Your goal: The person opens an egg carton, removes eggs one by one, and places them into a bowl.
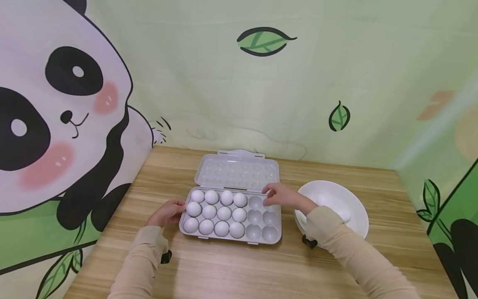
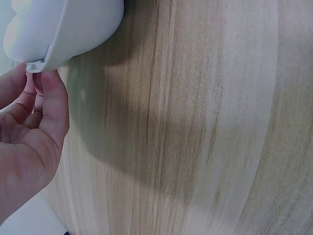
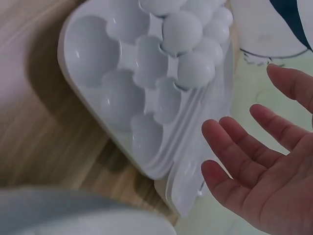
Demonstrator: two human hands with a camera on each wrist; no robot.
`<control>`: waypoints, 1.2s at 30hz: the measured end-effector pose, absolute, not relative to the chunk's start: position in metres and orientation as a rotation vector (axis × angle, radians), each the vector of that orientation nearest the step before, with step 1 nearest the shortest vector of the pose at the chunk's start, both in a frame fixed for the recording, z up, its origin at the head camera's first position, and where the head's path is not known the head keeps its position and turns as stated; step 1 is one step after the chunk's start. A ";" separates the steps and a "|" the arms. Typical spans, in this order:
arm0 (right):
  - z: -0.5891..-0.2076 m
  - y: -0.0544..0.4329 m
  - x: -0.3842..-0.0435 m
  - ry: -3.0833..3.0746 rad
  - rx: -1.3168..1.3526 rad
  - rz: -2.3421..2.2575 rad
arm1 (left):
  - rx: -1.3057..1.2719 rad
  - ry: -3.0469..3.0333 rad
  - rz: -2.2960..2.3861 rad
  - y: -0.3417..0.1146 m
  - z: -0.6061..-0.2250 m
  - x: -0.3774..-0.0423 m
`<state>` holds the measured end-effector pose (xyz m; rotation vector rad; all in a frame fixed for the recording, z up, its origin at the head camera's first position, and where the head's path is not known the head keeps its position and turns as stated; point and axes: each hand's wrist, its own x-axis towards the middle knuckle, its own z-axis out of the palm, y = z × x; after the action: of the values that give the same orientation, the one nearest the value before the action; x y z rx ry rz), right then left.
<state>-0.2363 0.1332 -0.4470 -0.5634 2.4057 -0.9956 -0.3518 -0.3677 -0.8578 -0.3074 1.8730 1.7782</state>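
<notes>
A grey plastic egg box (image 1: 231,238) lies on the table, its lid (image 1: 237,170) folded open toward the wall. White eggs (image 1: 224,214) fill its left and middle cups, and bare cups (image 1: 254,216) show at the right end. My left hand (image 1: 169,212) is at the box's left end; in the left wrist view thumb and forefinger pinch a small tab (image 2: 36,66) on its rim. Over the right end hovers my right hand (image 1: 281,196), fingers spread and loosely bent. The right wrist view shows nothing in that hand (image 3: 264,176).
A white bowl (image 1: 321,189) stands right of the box, partly behind my right forearm, with a white rounded thing (image 1: 344,215) inside. The wooden table (image 1: 231,270) meets a printed cloth wall (image 1: 186,83) at the back and sides.
</notes>
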 end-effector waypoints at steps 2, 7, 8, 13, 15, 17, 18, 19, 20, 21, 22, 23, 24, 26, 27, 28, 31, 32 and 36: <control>-0.450 0.124 -0.232 2.383 -0.569 -0.980 | -0.285 1.851 1.789 -0.368 -0.854 -0.351; -0.462 0.106 -0.222 2.355 -0.663 -0.952 | -0.189 1.821 1.819 -0.349 -0.800 -0.326; -0.465 0.103 -0.220 2.353 -0.689 -0.949 | -0.165 1.825 1.826 -0.343 -0.785 -0.319; -0.476 0.088 -0.210 2.339 -0.739 -0.942 | -0.107 1.869 1.840 -0.305 -0.696 -0.276; -0.479 0.082 -0.207 2.338 -0.725 -0.917 | -0.119 1.865 1.841 -0.300 -0.681 -0.269; -0.483 0.077 -0.205 2.347 -0.718 -0.874 | -0.103 1.843 1.845 -0.306 -0.693 -0.275; -0.484 0.075 -0.204 2.352 -0.708 -0.851 | -0.098 1.843 1.843 -0.306 -0.692 -0.275; -0.485 0.073 -0.203 2.350 -0.695 -0.839 | -0.086 1.837 1.842 -0.309 -0.697 -0.277; -0.486 0.071 -0.202 2.360 -0.701 -0.822 | -0.089 1.840 1.836 -0.311 -0.701 -0.280; -0.488 0.069 -0.201 2.363 -0.700 -0.813 | -0.099 1.858 1.823 -0.311 -0.704 -0.281; -0.489 0.068 -0.200 2.362 -0.694 -0.814 | -0.109 1.867 1.813 -0.314 -0.711 -0.284; -0.490 0.066 -0.199 2.361 -0.690 -0.814 | -0.135 1.876 1.801 -0.317 -0.718 -0.288; -0.491 0.065 -0.198 2.368 -0.694 -0.812 | -0.161 1.888 1.786 -0.319 -0.724 -0.291; -0.493 0.062 -0.195 2.392 -0.705 -0.792 | -0.196 1.878 1.785 -0.326 -0.742 -0.299; -0.494 0.061 -0.194 2.404 -0.703 -0.777 | -0.232 1.883 1.775 -0.328 -0.749 -0.302; -0.495 0.059 -0.192 2.427 -0.709 -0.747 | -0.243 1.869 1.781 -0.333 -0.759 -0.306; -0.497 0.055 -0.188 2.518 -0.725 -0.630 | -0.255 1.855 1.795 -0.340 -0.776 -0.313; -0.498 0.053 -0.187 2.546 -0.730 -0.595 | -0.254 1.857 1.794 -0.340 -0.776 -0.314; -0.501 0.048 -0.181 2.641 -0.757 -0.468 | -0.196 1.861 1.808 -0.331 -0.750 -0.301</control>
<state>-0.1813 0.0477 -0.5009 -0.7573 2.6411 -0.4685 -0.3013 -0.3306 -0.7499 -0.1962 1.8613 1.8076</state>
